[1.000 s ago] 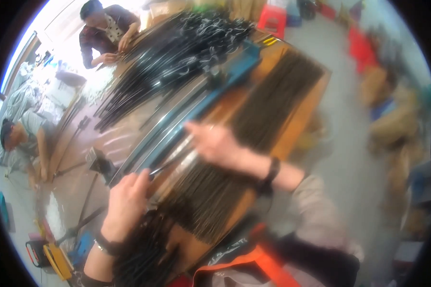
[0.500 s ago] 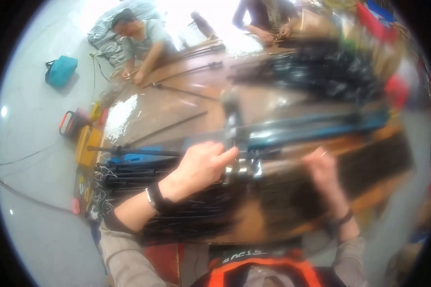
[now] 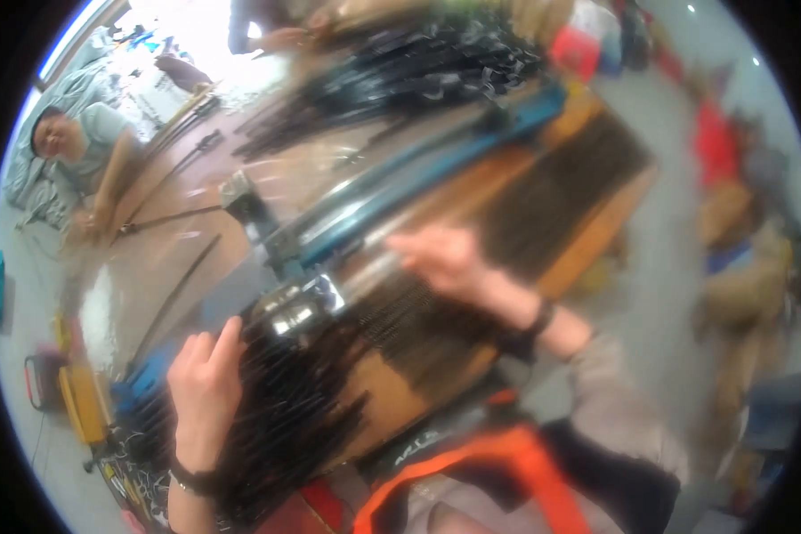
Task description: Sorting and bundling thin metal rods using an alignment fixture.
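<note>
My left hand (image 3: 206,374) is over the left part of a pile of thin black rods (image 3: 303,392). Its fingers are curled, and whatever they may hold is hidden. Smeared by motion, my right hand (image 3: 449,262) reaches over the bench beside a long blue rail (image 3: 409,191); its fingertips are too blurred to read. Between the hands stands a metal fixture with a shiny silver block (image 3: 298,303), joined to the near end of the rail. A dark upright arm (image 3: 251,214) rises behind that block.
A dense dark bundle (image 3: 570,182) lies along the bench's right side. Black strips (image 3: 418,67) are heaped at the far side. Across the table a person (image 3: 98,156) works at the left. A yellow case (image 3: 82,400) stands by the left edge, and white bits (image 3: 102,325) lie nearby.
The view has swung right and tilted. My left hand has left the silver fixture for the near left, and my right hand has come closer to the rail.
</note>
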A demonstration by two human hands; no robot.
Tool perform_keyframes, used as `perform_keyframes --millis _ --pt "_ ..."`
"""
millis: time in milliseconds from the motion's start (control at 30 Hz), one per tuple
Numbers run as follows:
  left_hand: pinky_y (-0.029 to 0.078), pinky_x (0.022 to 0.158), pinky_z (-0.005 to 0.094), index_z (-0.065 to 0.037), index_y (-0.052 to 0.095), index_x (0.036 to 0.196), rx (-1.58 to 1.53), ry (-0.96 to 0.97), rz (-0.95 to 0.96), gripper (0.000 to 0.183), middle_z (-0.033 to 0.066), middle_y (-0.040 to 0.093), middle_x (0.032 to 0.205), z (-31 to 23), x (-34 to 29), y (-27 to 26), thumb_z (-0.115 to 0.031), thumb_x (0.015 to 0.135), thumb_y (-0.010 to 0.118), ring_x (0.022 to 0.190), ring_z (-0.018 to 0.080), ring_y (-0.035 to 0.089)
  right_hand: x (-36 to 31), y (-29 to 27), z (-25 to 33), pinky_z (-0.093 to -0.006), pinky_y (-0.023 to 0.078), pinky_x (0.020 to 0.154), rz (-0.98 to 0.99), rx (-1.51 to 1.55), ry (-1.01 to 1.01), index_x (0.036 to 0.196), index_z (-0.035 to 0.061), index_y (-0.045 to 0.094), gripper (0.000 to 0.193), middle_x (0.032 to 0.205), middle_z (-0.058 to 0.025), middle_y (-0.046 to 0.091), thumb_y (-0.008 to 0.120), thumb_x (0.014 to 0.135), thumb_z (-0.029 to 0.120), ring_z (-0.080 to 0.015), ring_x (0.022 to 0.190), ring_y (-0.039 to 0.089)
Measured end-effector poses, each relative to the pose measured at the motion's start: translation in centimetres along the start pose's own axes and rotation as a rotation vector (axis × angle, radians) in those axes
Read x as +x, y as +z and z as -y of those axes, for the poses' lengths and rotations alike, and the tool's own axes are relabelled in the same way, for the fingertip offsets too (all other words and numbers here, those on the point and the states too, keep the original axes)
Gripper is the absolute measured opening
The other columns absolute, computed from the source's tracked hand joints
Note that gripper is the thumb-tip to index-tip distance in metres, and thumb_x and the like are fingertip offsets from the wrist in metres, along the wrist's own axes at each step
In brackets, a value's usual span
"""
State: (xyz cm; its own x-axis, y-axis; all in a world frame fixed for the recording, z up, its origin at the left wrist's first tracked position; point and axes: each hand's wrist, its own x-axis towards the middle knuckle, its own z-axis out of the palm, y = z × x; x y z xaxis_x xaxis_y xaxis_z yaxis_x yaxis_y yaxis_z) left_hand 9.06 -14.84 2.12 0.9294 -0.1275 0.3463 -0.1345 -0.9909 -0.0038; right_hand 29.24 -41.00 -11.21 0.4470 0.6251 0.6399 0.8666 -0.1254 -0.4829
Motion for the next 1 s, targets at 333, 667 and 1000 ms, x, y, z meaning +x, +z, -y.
perform_keyframes --millis 333,667,1000 --pt "0.047 0.061 0.0412 -0.003 0.063 0.108 -0.01 -0.051 -0.004 0.027 0.0146 0.054 0.073 -0.7 0.4 0.6 0.002 0.081 0.066 0.069 0.0327 0.056 2.6 2.1 2.1 -0.0348 0.053 0.06 -0.291 0.023 -0.169 0.119 0.0028 0.064 0.04 0.083 -0.01 0.067 0.057 0.098 0.036 -0.025 0.064 0.063" --pt "0.05 0.063 0.0391 -0.003 0.064 0.102 0.129 -0.242 -0.387 0.017 0.0151 0.063 0.081 7.3 -5.1 -6.9 -0.002 0.085 0.065 0.072 0.0313 0.063 1.5 2.0 -6.7 -0.0384 0.046 0.062 -0.039 -0.198 -0.088 0.106 0.0036 0.064 0.017 0.083 -0.0142 0.063 0.058 0.096 0.017 -0.0339 0.076 0.061" --pt "0.049 0.067 0.0314 0.004 0.062 0.112 -0.05 -0.601 -0.346 0.021 0.0176 0.064 0.081 8.0 -8.3 -7.3 -0.009 0.095 0.06 0.069 0.0211 0.06 16.3 10.1 3.4 -0.0299 0.052 0.066 0.226 0.52 0.065 0.105 0.0082 0.069 0.018 0.076 -0.009 0.068 0.061 0.096 0.021 -0.016 0.074 0.066"
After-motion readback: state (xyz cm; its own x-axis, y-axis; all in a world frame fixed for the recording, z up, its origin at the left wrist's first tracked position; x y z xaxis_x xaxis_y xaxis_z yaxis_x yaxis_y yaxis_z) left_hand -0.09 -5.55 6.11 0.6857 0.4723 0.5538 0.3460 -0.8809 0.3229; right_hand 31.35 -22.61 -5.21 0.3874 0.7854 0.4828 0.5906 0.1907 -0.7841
